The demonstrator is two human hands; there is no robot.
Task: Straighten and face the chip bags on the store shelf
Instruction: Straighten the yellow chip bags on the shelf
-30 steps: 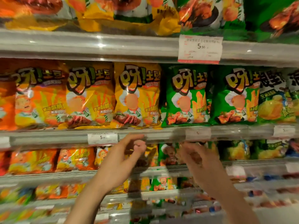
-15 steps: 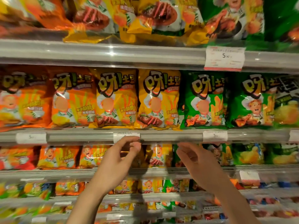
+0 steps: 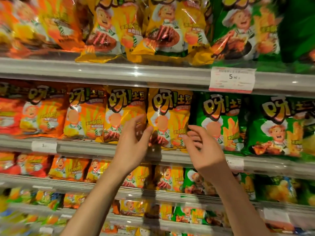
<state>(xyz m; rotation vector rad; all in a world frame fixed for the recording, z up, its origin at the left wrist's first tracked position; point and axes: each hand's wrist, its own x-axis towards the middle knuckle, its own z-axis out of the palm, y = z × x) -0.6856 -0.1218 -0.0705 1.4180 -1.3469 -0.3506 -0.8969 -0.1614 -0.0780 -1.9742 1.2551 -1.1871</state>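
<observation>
A yellow chip bag [image 3: 170, 114] stands upright on the middle shelf [image 3: 81, 148], between another yellow bag [image 3: 124, 113] on its left and a green bag [image 3: 219, 120] on its right. My left hand [image 3: 133, 142] reaches up with relaxed fingers at the yellow bag's lower left edge, thumb touching its side. My right hand [image 3: 202, 147] is spread open at the bag's lower right edge, fingertips by its corner. Neither hand plainly grips the bag. Orange bags [image 3: 85, 113] fill the row further left.
The shelf above carries larger yellow bags [image 3: 167, 31] leaning over its lip, with orange ones left and green ones right. A white price tag [image 3: 231, 79] hangs on that upper rail. Lower shelves hold smaller bags [image 3: 68, 167] of the same brand.
Both hands have risen from the lower shelf row to the yellow bag on the middle shelf. The view has tilted up and moved closer to the shelves.
</observation>
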